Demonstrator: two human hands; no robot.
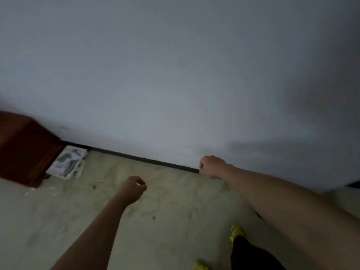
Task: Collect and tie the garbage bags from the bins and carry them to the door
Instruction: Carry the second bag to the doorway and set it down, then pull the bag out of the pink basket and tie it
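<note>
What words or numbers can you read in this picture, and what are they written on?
Nothing here can be read.
Stack of papers on the floor beside the wooden cabinet: grey print and pictures, too blurred to read.
Wall and yellow shoes: no writing shows.

my left hand (134, 189) is curled into a fist above the floor (165, 221), arm stretched forward. my right hand (211, 166) is a fist too, further ahead, level with the foot of the wall (175, 84). a pale speck shows between each hand's fingers, too blurred for me to name.
</note>
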